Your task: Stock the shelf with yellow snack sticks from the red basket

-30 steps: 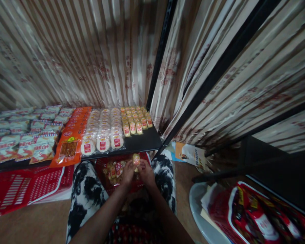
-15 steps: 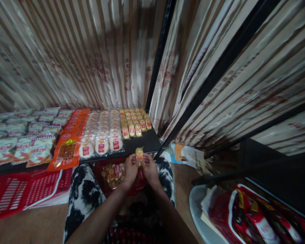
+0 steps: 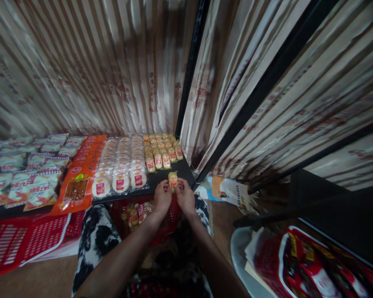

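Both hands, left hand (image 3: 162, 195) and right hand (image 3: 184, 194), are pinching one small snack packet (image 3: 173, 179) at the shelf (image 3: 180, 171) front edge. Fingers are gripping its sides; keeping it level and square with the packet rows (image 3: 161, 149) would be best.

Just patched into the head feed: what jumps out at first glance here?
Both hands, left hand and right hand, meet in the middle and pinch one small yellow snack packet over the front edge of the black shelf. Behind it run neat rows of packets: small yellow ones, round white cakes, orange packs. A red basket of packets sits in the lap below.
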{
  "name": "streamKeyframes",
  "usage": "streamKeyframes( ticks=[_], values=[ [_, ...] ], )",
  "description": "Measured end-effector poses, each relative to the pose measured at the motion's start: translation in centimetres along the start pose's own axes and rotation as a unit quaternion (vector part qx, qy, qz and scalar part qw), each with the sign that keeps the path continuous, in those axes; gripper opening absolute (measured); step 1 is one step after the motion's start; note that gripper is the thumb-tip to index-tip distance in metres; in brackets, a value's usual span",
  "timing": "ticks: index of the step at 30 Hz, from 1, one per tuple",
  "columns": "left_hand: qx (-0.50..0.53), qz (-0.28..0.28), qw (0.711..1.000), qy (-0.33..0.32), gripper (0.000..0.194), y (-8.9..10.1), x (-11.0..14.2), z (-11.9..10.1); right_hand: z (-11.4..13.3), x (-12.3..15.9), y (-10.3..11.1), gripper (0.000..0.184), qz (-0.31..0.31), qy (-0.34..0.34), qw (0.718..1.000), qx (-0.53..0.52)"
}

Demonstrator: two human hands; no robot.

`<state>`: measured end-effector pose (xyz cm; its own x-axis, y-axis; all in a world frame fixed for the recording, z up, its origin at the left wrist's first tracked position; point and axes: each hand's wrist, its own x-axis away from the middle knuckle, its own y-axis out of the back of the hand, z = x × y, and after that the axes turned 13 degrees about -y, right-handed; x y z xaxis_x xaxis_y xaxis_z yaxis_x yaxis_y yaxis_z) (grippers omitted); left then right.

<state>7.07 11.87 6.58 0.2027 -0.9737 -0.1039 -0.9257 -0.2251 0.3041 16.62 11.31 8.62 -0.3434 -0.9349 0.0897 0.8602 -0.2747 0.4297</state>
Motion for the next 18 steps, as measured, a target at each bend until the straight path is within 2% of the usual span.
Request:
streamKeyframes(
  ticks=[6,13,18],
  values=[
    [0.004,0.008,1.0,0.004,0.022,-0.8,-0.7,-0.8,0.0,-1.2,0.3,0.023,-0.014,0.01,0.999,0.051],
    [0.02,0.001,1.0,0.015,0.024,-1.5,-1.8,-1.2,-0.1,-2.4,0.3,0.024,-0.005,0.013,0.998,0.06],
    [-0.003,0.01,1.0,0.002,0.027,-1.7,-2.4,-1.7,-0.7,-3.4,0.0,0.03,-0.025,0.031,0.997,0.067]
  ],
)
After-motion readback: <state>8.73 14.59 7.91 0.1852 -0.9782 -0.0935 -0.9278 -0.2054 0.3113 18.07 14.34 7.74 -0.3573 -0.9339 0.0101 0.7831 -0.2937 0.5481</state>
